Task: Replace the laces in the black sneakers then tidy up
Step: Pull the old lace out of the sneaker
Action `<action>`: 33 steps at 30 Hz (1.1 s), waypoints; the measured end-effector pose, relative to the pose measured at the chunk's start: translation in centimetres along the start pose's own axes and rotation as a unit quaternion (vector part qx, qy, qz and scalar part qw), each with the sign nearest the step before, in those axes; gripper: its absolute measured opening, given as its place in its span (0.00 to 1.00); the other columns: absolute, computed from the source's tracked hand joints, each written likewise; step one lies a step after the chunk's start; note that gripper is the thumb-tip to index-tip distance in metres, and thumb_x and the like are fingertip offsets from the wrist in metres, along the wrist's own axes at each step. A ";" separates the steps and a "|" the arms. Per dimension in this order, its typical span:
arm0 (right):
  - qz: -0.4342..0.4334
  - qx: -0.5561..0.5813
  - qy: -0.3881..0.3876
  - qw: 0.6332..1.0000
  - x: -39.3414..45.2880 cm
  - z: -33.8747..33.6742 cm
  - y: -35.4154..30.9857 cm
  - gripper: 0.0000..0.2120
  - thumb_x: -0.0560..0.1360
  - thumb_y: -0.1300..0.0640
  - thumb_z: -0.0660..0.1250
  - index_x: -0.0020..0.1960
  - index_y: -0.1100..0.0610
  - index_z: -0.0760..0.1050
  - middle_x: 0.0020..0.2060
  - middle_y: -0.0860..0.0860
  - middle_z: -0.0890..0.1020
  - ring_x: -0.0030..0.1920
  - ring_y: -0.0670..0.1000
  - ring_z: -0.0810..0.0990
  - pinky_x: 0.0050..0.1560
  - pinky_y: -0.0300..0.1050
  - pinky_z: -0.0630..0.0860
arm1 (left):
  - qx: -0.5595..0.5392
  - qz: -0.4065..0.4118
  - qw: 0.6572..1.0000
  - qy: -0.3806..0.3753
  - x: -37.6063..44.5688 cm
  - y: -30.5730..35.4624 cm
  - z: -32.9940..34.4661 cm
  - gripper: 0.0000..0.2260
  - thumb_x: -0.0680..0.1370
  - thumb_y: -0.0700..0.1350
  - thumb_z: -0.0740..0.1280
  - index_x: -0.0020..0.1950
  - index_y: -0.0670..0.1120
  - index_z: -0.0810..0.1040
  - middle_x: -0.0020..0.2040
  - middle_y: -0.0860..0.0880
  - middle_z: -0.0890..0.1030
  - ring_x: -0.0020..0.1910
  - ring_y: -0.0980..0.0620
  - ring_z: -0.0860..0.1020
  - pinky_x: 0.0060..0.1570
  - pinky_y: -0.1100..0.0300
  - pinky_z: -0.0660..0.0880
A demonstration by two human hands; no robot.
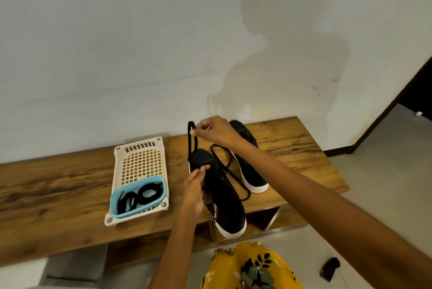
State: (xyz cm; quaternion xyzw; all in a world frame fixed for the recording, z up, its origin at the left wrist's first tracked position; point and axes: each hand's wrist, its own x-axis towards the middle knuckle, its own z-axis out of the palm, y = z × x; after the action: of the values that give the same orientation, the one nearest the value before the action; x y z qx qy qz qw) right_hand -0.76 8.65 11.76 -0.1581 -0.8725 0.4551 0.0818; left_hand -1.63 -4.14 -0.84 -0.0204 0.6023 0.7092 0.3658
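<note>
Right hand (216, 130) pinches the lace (192, 142), drawing it straight up from the near sneaker (224, 197) on the desk (70, 185); left hand (195, 187) grips the sneaker's tongue directly beneath.

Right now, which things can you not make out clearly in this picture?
- Head view, near sneaker: the left hand covers its eyelets, so the lacing progress is hidden.
- Far sneaker: the right hand and its arm cover much of it.
- Laces in the blue container: blurred, their number is unclear.
- Dark object on the floor: too small to identify.
</note>
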 end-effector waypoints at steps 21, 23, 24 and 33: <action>0.176 0.103 0.087 0.975 -6.0 5.6 12.8 0.14 0.73 0.61 0.71 0.57 0.57 0.73 0.54 0.52 0.70 0.53 0.47 0.73 0.52 0.34 0.69 | 0.419 0.112 0.898 0.077 -1.3 -2.8 1.0 0.39 0.69 0.46 0.75 0.72 0.44 0.56 0.70 0.43 0.60 0.66 0.44 0.66 0.59 0.53 0.70; 0.181 0.133 0.121 0.967 -6.0 5.9 13.4 0.11 0.72 0.60 0.71 0.52 0.54 0.73 0.52 0.56 0.73 0.49 0.48 0.75 0.46 0.33 0.70 | 0.348 0.107 0.922 0.134 -2.0 -2.5 1.4 0.36 0.69 0.43 0.75 0.70 0.43 0.57 0.68 0.44 0.62 0.65 0.45 0.68 0.56 0.56 0.70; 0.183 0.148 0.128 0.964 -5.9 6.0 13.5 0.10 0.72 0.59 0.71 0.50 0.53 0.72 0.52 0.56 0.74 0.49 0.48 0.76 0.45 0.33 0.71 | 0.308 0.106 0.934 0.148 -2.2 -2.4 1.4 0.34 0.70 0.41 0.74 0.69 0.43 0.58 0.67 0.44 0.63 0.63 0.46 0.69 0.55 0.58 0.69; 0.160 0.191 0.101 0.963 -6.6 6.0 14.0 0.03 0.77 0.60 0.65 0.48 0.53 0.72 0.38 0.48 0.76 0.41 0.44 0.76 0.42 0.33 0.72 | 0.611 0.257 0.741 0.112 -1.0 -1.5 1.4 0.25 0.73 0.37 0.65 0.69 0.51 0.69 0.70 0.46 0.62 0.69 0.46 0.63 0.65 0.53 0.68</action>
State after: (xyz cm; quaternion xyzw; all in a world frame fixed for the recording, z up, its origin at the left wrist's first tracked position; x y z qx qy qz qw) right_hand 6.55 9.23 -3.15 -0.3217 -0.7202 0.6020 0.1241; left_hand 0.54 -3.41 -1.23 0.2835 0.9254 0.2493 0.0331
